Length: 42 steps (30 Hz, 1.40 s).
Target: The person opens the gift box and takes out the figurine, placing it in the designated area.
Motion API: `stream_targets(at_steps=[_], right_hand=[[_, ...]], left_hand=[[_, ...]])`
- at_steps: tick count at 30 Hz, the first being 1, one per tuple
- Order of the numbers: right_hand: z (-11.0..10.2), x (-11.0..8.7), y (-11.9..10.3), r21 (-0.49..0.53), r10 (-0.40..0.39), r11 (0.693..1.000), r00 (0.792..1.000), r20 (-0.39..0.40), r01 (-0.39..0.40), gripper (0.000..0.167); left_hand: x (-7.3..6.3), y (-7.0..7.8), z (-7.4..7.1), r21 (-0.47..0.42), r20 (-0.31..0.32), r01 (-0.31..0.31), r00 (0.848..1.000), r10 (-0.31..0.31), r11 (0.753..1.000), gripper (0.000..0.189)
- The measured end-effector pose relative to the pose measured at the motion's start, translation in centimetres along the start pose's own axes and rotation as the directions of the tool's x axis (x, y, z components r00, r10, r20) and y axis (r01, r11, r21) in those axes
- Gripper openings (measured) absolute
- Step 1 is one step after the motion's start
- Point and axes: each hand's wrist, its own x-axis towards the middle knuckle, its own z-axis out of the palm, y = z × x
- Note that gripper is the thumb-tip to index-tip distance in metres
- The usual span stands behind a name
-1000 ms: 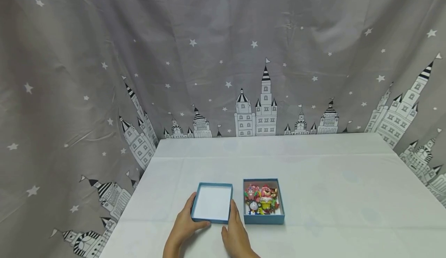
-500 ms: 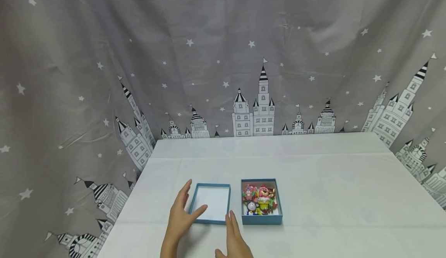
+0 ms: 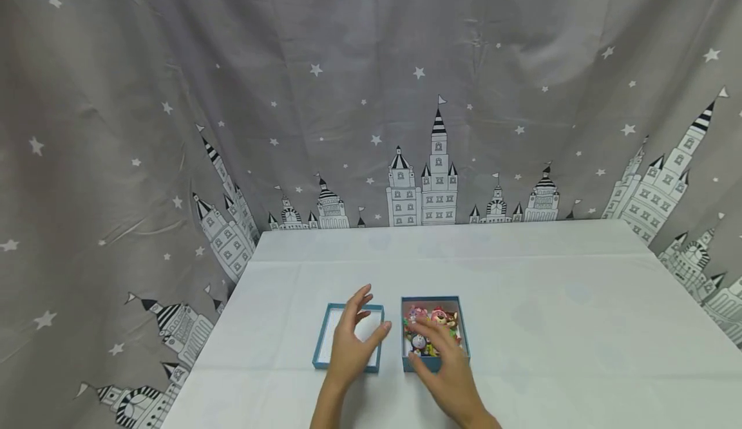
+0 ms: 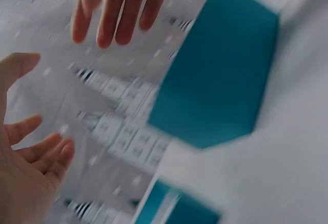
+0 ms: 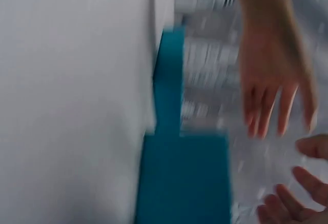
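Observation:
A shallow blue tray (image 3: 319, 345) with a white inside lies on the white tabletop. My left hand (image 3: 350, 352) hovers over its right side, fingers spread and loosely bent, holding nothing. Just right of the tray stands a deeper blue box (image 3: 430, 299), packed with small colourful toy figurines (image 3: 438, 316), among them a pink bear. My right hand (image 3: 451, 377) is above the near right part of this box, fingers apart and bare, covering some figurines. Both wrist views show the teal outer walls of the box (image 4: 215, 75), blurred, with air between the two hands.
A white cloth covers the table (image 3: 551, 313). Behind and to the left hangs a grey curtain (image 3: 348, 94) printed with stars and castles.
Both hands have let go of the shallow tray, which stays on the table. They have since moved right, the right hand reaching over the figurine box.

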Motion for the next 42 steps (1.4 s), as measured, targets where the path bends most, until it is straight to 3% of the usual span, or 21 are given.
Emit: stream_targets(at_steps=[3, 5, 9, 13, 17, 22, 31, 42], right_hand=[[-1.4, 0.7, 2.1, 0.007, 0.051, 0.999, 0.996, -0.067, -0.051, 0.063], [-2.2, 0.8, 3.5, 0.036, 0.099, 0.995, 0.993, -0.066, -0.097, 0.070], [-3.0, 0.8, 5.5, 0.113, 0.203, 0.972, 0.979, 0.029, -0.205, 0.087], [-3.3, 0.4, 6.8, 0.147, 0.248, 0.952, 0.958, 0.143, -0.268, 0.099], [-3.4, 0.2, 7.4, 0.164, 0.275, 0.936, 0.938, 0.213, -0.312, 0.104], [-3.5, 0.2, 7.8, 0.158, 0.324, 0.917, 0.915, 0.242, -0.366, 0.105], [-4.0, 0.3, 7.9, 0.172, 0.298, 0.924, 0.925, 0.237, -0.342, 0.104], [-4.2, 0.2, 8.1, 0.185, 0.306, 0.918, 0.923, 0.234, -0.351, 0.104]], left_hand=[[-0.4, -1.5, 2.3, -0.017, 0.046, 0.010, 0.999, -0.009, 1.000, 0.077], [-0.8, -2.6, 3.7, -0.025, 0.074, 0.044, 0.996, -0.042, 0.999, 0.085], [-1.6, -3.6, 5.5, -0.025, 0.124, 0.103, 0.987, -0.099, 0.994, 0.101], [-2.3, -4.2, 6.4, -0.013, 0.159, 0.144, 0.977, -0.140, 0.989, 0.113], [-2.6, -4.7, 7.0, 0.010, 0.193, 0.176, 0.966, -0.175, 0.984, 0.116], [-2.8, -5.0, 7.3, 0.015, 0.209, 0.165, 0.964, -0.164, 0.986, 0.117], [-2.6, -5.1, 7.6, 0.004, 0.206, 0.178, 0.963, -0.175, 0.984, 0.118], [-2.6, -5.5, 7.5, -0.018, 0.234, 0.191, 0.955, -0.182, 0.981, 0.115]])
